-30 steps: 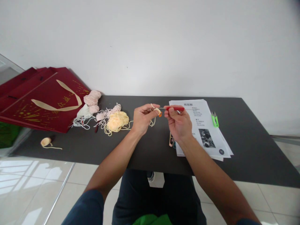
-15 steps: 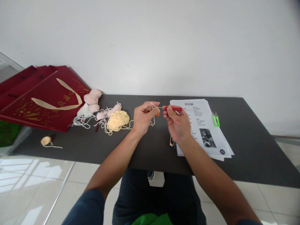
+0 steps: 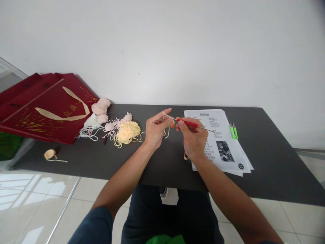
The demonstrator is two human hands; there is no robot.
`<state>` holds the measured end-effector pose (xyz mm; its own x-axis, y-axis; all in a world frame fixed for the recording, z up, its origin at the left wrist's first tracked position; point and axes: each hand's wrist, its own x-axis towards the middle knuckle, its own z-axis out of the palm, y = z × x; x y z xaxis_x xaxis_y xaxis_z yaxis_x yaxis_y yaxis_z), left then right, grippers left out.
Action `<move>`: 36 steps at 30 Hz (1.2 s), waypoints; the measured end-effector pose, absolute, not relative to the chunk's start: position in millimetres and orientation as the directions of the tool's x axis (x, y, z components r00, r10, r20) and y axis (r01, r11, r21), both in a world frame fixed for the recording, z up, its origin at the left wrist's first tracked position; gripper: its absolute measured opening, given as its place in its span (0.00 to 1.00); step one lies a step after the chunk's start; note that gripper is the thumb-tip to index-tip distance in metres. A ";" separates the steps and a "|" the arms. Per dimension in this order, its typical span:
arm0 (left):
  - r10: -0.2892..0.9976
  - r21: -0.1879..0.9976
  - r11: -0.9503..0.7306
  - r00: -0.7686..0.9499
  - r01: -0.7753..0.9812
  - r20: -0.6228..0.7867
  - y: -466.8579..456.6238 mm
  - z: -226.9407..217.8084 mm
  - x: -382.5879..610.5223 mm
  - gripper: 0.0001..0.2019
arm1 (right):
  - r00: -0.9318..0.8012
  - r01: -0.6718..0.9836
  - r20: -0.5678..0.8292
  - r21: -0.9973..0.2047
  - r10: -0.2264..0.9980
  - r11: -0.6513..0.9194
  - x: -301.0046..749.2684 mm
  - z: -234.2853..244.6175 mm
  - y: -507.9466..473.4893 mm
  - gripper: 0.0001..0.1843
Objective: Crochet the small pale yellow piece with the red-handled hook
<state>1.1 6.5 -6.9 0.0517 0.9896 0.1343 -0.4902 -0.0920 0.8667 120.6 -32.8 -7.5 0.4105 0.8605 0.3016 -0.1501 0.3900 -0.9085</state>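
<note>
Thumb and fingers of my left hand (image 3: 156,129) pinch a small piece of cream yarn work, with the strand looped over the raised index finger. A small orange stitch marker (image 3: 173,124) hangs at the piece. My right hand (image 3: 194,137) grips a crochet hook by its red handle (image 3: 188,122); its metal tip meets the yarn at the left fingers, and the other metal end points right over the papers. From the left hand, the strand runs to a pale yellow ball of yarn (image 3: 128,131) on the dark table (image 3: 162,162). The fingers partly hide the work.
Printed sheets (image 3: 225,118) lie under and beyond my right hand, with green thread snips (image 3: 233,131) on their right edge. Pink yarn (image 3: 101,106) and white yarn (image 3: 91,122) rest by the dark red gift bags (image 3: 50,112). A small cream crocheted cup (image 3: 50,154) sits at left.
The crochet hook has turned from nearly level to slanted, its tip now up and its far end lower. My right hand has rotated with it; the left keeps its pinch.
</note>
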 end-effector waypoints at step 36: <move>0.985 0.819 0.018 0.149 -0.573 0.082 5.4 4.2 -3.8 0.19 | 0.249 -0.423 0.384 -0.783 0.889 0.457 141.1 -5.0 -15.6 0.09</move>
<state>-3.8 5.4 4.2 0.1488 0.9855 0.0819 -0.5729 0.0184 0.8194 141.1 -15.6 -5.0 0.2491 0.8890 0.3841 -0.4232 0.4567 -0.7825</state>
